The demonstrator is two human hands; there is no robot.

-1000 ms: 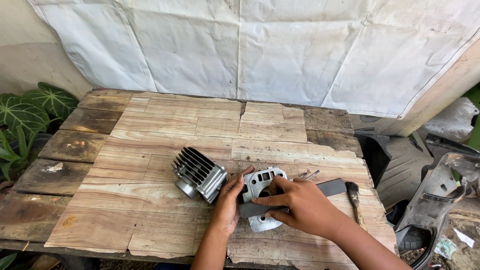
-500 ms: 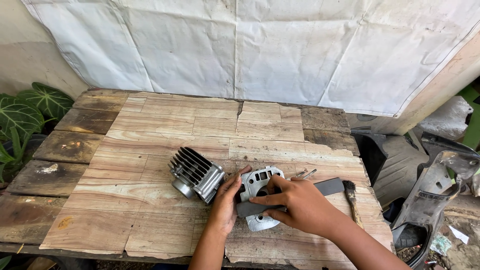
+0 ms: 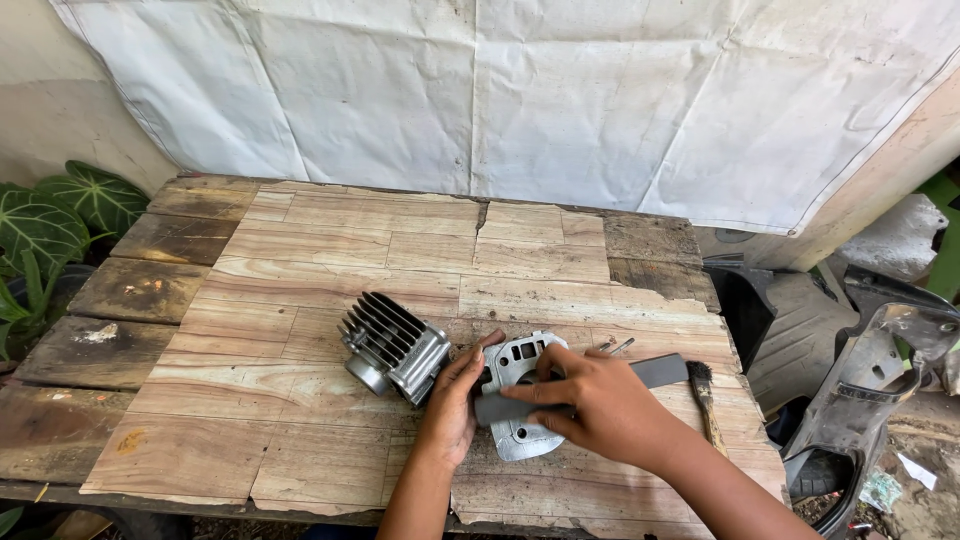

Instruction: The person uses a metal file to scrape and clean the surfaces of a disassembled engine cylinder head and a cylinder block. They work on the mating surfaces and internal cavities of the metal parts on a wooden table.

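Lying flat on the wooden bench (image 3: 330, 290), near its front edge, a pale metal cover plate (image 3: 520, 400) carries a long grey flat bar (image 3: 600, 385) across it. The right hand (image 3: 590, 400) presses that bar down, its grip closed over it with fingers together. The left hand (image 3: 455, 400) steadies the plate's left edge, fingers curled against it. Just left of the plate rests a finned engine cylinder (image 3: 390, 345). Right of the plate lie small bolts (image 3: 615, 347) and a brush (image 3: 705, 400), then dark plastic panels (image 3: 870, 380) beyond the bench.
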